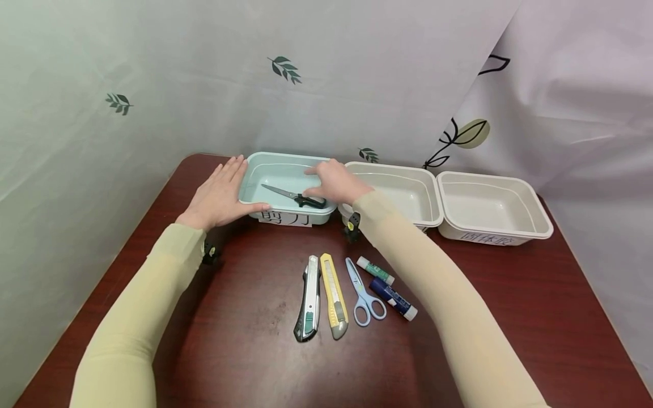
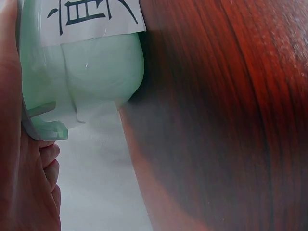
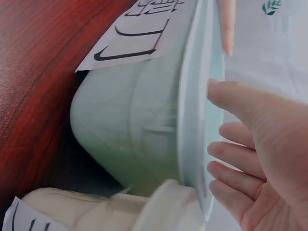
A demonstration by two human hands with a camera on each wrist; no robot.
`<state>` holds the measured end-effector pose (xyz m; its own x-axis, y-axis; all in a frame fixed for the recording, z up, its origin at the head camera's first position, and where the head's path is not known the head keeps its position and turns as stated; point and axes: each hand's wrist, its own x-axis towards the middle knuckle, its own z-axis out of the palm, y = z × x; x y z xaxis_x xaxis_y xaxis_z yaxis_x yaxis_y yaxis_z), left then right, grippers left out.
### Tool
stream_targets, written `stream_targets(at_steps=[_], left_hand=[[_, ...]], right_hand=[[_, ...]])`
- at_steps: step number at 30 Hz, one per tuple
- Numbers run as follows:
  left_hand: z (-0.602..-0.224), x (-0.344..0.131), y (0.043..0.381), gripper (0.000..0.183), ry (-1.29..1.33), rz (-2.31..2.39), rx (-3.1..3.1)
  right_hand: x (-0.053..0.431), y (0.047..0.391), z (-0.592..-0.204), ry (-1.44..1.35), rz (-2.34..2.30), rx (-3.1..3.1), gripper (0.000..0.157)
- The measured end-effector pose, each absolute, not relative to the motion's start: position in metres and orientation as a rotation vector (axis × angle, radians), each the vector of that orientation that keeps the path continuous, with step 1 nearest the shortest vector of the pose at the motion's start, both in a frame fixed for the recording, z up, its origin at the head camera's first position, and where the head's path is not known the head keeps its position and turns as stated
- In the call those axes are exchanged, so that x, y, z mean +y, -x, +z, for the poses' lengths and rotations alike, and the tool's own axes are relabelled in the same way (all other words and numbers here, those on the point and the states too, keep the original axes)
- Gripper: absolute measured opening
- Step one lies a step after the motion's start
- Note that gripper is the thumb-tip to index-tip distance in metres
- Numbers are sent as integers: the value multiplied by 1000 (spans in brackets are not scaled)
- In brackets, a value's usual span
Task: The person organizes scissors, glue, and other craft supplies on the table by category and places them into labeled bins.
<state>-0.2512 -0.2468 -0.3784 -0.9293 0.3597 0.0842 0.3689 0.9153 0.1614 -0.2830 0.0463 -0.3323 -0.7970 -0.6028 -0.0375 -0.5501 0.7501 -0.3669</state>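
A pale blue-green plastic bin point(image 1: 285, 156) with a handwritten paper label point(image 1: 292, 219) on its front stands at the back left of the table. Black-handled scissors point(image 1: 310, 202) lie inside it. My left hand point(image 1: 216, 192) rests against the bin's left end with its fingers straight and the thumb along the front rim. Over the bin's right end is my right hand point(image 1: 336, 181), fingers loosely bent, with nothing held. In the right wrist view, that hand point(image 3: 279, 154) has its fingers spread beside the bin's rim point(image 3: 190, 106).
Two cream bins point(image 1: 403, 168) point(image 1: 490, 177) stand in a row to the right. In front lie a silver-and-black utility knife point(image 1: 308, 300), a yellow utility knife point(image 1: 334, 294), light-blue scissors point(image 1: 360, 289), a green glue stick point(image 1: 376, 270) and a dark-blue glue stick point(image 1: 391, 297).
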Motion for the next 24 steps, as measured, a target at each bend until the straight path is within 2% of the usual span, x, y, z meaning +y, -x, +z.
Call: stream_targets(at_steps=[24], left_hand=[[-378,-245,250,123,566,-289,-3035]], right_hand=[[81,246,-305,1123,-697,2884,67]])
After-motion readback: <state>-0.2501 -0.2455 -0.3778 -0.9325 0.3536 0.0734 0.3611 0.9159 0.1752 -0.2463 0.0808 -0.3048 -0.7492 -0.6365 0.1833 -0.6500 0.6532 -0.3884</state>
